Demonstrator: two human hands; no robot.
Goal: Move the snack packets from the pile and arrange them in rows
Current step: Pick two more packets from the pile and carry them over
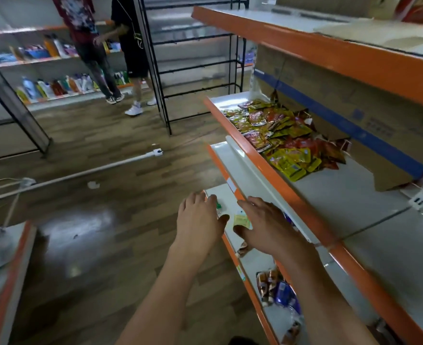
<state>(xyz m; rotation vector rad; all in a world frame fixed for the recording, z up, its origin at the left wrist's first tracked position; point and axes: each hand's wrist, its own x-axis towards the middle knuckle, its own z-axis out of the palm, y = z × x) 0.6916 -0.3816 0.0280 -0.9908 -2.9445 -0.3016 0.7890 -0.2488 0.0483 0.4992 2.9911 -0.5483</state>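
orange-edged shelf (275,170) above both hands' reach

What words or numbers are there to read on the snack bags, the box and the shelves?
None can be read.
Snack packets: print too blurred.
Cardboard box: printing too faint and blurred.
Pale packet between the left hand and right hand: too small.
Shelf edge sticker: blank or unreadable.
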